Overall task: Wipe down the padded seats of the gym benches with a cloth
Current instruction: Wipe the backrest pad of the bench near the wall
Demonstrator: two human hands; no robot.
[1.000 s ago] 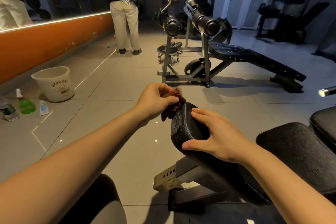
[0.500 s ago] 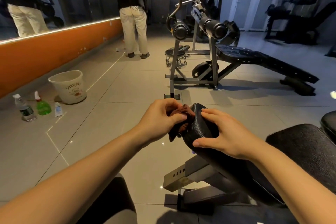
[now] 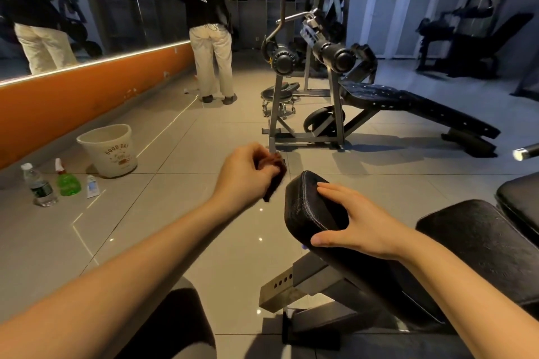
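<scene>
While clenching the cloth [image 3: 275, 175] in the left grip [image 3: 245, 172] (bunched, just clear of the pad's end), steadies the padded seat [image 3: 303, 207] with right grip [image 3: 358, 224] flat, released. Advise pressing cloth flush, wiping along stitched seam.

You have two hands out, your left hand [image 3: 242, 175] and your right hand [image 3: 358, 224], and one cloth [image 3: 274, 175]. Close by are three black pads [image 3: 309, 207]. On the floor you can count one bucket [image 3: 108, 151], one water bottle [image 3: 39, 186], one green spray bottle [image 3: 67, 181] and one little tube [image 3: 92, 187]. Farther off are one person [image 3: 208, 23], one stool [image 3: 277, 96] and one slanted bench [image 3: 408, 99].
</scene>
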